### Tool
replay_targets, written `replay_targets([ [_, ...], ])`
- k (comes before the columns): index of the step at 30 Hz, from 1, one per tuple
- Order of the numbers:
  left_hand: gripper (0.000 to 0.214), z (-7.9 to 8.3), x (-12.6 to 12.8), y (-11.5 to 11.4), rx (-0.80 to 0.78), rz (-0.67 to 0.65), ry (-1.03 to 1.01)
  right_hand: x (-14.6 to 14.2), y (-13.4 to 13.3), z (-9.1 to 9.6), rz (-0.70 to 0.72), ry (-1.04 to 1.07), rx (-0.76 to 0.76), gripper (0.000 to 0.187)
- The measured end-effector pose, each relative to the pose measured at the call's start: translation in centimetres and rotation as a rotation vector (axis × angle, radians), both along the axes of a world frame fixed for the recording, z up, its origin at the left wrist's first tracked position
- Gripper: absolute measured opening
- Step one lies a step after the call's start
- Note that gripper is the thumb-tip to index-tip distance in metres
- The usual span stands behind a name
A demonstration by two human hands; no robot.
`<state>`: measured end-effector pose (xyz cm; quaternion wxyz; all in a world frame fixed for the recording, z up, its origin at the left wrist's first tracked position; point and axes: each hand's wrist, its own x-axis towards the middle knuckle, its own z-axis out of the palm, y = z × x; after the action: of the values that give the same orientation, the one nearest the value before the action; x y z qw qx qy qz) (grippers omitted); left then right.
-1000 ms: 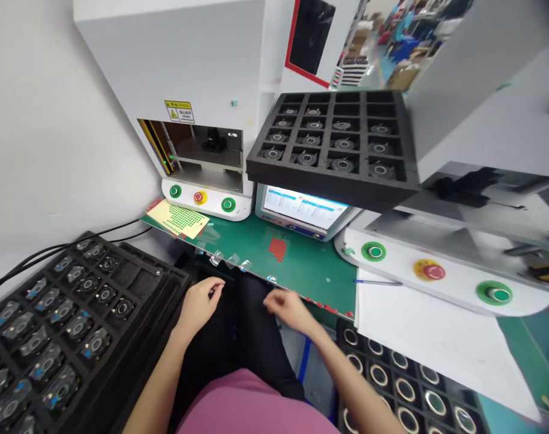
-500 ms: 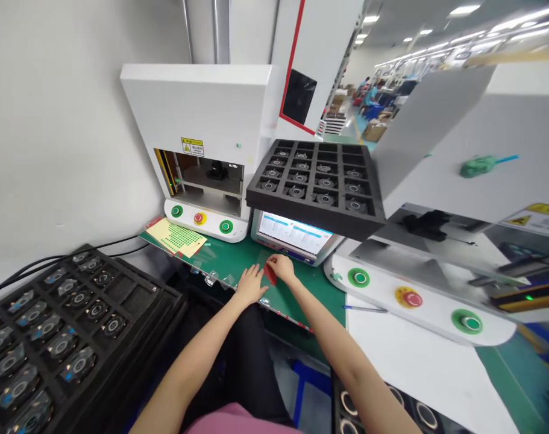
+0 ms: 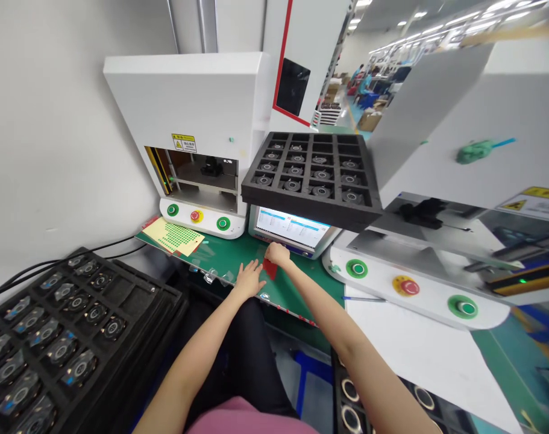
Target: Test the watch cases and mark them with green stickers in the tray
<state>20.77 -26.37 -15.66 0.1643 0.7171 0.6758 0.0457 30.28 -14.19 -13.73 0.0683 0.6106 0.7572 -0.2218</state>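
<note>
On the green mat point(image 3: 224, 258), my left hand point(image 3: 249, 279) lies flat with fingers spread, its fingertips close to a small red sheet point(image 3: 269, 269). My right hand point(image 3: 278, 254) is closed over the far end of that sheet, fingers curled down at its edge. The fingertips are mostly hidden, but they appear to pinch the sheet. Just behind the right hand stands a monitor point(image 3: 287, 228), partly covered by a black foam tray point(image 3: 310, 208) of round parts. A yellow sheet with green dots point(image 3: 177, 237) lies to the left on the mat.
White machines with green and red buttons stand left point(image 3: 184, 90) and right point(image 3: 437, 283). Stacked black trays of parts point(image 3: 134, 295) are at lower left. A pen point(image 3: 364, 299) rests by white paper point(image 3: 419, 343). Another parts tray point(image 3: 337, 386) sits low on the right.
My right hand has shifted slightly to the far side of the red sheet and curled more, so more of the sheet shows. My left hand stays flat on the mat. The view has tilted slightly.
</note>
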Motion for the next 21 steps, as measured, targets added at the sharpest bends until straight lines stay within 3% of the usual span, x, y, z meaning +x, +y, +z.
replay_targets([
  [12,0.047,0.7,0.0,-0.3,-0.023,0.006,-0.008,-0.2,-0.3,0.0,0.006,-0.013,0.001,0.035],
  [21,0.045,0.7,0.2,-0.2,-0.02,0.013,-0.009,0.6,1.7,0.9,0.055,0.125,-0.29,0.033],
])
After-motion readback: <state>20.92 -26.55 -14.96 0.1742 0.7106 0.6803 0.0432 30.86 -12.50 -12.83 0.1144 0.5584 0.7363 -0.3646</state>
